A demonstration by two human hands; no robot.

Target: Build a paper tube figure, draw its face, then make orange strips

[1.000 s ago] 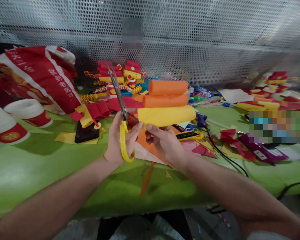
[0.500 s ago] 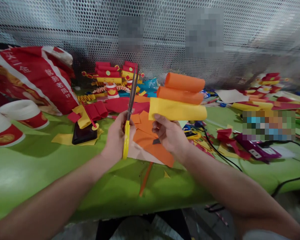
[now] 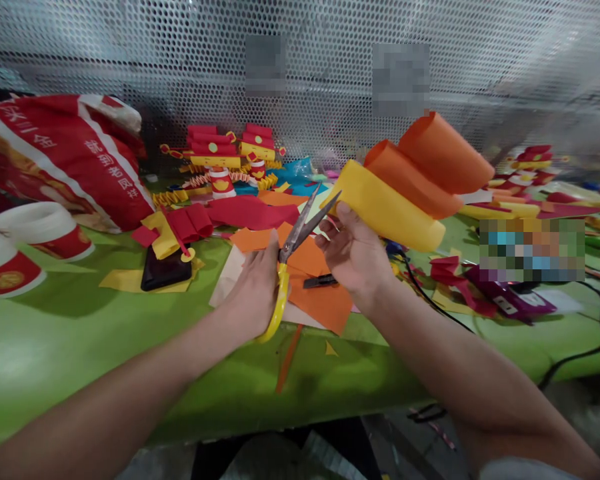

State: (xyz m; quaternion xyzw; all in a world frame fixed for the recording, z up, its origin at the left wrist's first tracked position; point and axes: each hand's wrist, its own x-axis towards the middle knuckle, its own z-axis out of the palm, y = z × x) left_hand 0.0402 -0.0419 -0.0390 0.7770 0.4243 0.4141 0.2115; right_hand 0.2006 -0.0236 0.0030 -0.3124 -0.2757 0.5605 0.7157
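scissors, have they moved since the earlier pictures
Yes: the scissors have shifted right, farther from the black device, and now tilt toward the yellow roll.

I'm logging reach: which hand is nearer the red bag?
Left. The left hand, holding scissors, is right of the red bag; the right hand, holding rolled paper, is farther right.

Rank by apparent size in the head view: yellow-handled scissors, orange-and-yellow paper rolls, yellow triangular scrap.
1. Orange-and-yellow paper rolls
2. Yellow-handled scissors
3. Yellow triangular scrap
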